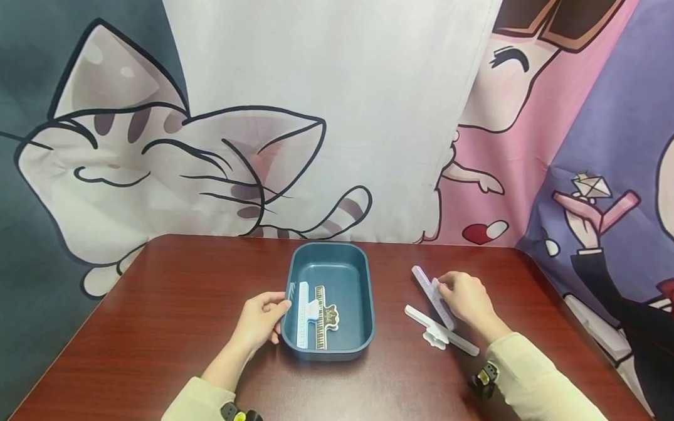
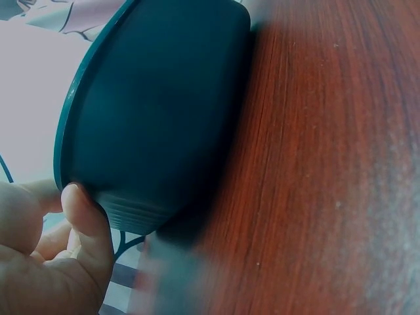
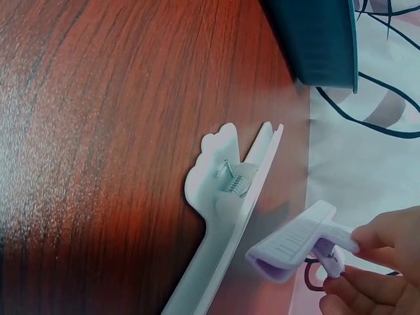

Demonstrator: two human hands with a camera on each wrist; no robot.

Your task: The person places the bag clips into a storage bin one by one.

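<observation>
My left hand [image 1: 261, 320] grips the left rim of a dark teal plastic bin [image 1: 371, 312], thumb and fingers on its edge, as the left wrist view shows too. Inside the bin, side by side, lie a pale blue long clip [image 1: 302, 319] and a white clip with gold and black markings [image 1: 320, 316]. To the right, my right hand [image 1: 467, 299] pinches the handles of a lilac long clip [image 3: 295, 241] between thumb and fingers. Just in front of it, a white long clip [image 3: 220, 213] with a scalloped handle and metal spring rests on the table.
The bin stands at the back middle of a reddish-brown wooden table [image 1: 157, 328]. Behind the table's far edge hangs a cloth backdrop [image 1: 332, 59] with cartoon figures. Each wrist carries a small black camera [image 1: 240, 418].
</observation>
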